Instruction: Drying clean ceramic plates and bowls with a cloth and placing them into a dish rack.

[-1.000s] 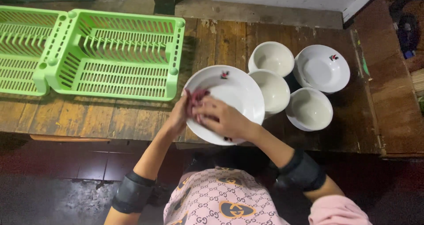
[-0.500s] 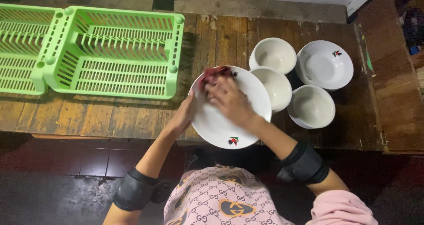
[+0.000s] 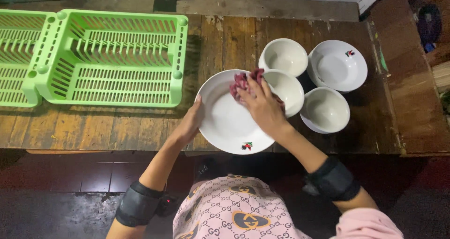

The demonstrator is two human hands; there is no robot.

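Crowding the white plate on the desk are three white bowls and a green rack. Left hand is gripping its rim; right hand is pressing a red cloth, now nearer the far rim than before.

A round white plate with a small red and green motif on its near rim sits tilted at the near edge of the wooden table, its near rim just over that edge. A crumpled dark red cloth lies pressed against the plate's far inner rim, towards the table's middle, right beside a white bowl.
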